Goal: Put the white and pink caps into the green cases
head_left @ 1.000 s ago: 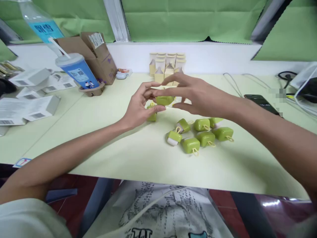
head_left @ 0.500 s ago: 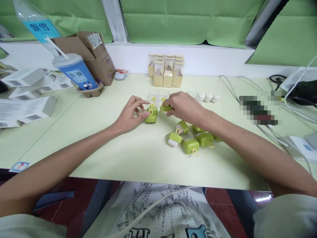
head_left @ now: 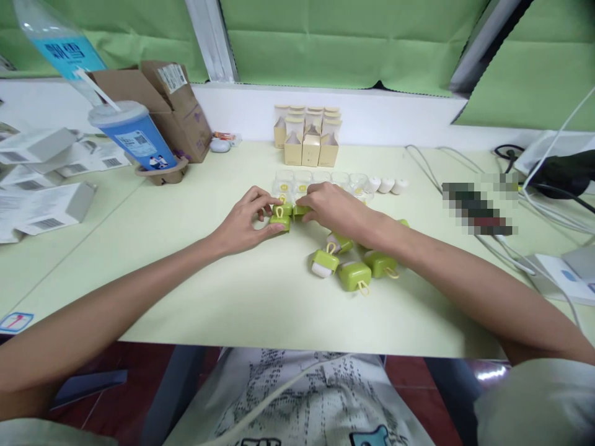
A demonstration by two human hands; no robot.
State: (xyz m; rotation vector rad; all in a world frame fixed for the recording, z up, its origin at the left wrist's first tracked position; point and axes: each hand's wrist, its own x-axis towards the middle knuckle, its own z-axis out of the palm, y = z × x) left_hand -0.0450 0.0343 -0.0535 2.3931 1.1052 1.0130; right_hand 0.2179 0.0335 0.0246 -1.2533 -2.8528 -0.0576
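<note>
My left hand (head_left: 246,222) has its thumb and index finger against a pair of small green cases, the front case (head_left: 280,224) and the one behind it (head_left: 281,209). Yellow loops stick up from both. Between the fingers of my right hand (head_left: 331,207) is another green case (head_left: 301,212), close to the right side of that pair and partly hidden by the fingers. Several clear round cups (head_left: 303,179) stand in a row just behind my hands. Nearer me lie more green cases with yellow loops, such as one with a white lower part (head_left: 324,263) and one on its side (head_left: 354,276).
Small open cardboard boxes (head_left: 311,150) stand by the wall. White rounded pieces (head_left: 387,185) sit right of the cups. On the left are a blue drink cup (head_left: 144,139), a brown carton (head_left: 186,118) and white boxes (head_left: 60,207). Cables (head_left: 427,167) run along the right.
My right hand has brought its green case left, up to the pair at my left hand. My left thumb now reaches the front case. The view has shifted slightly.
</note>
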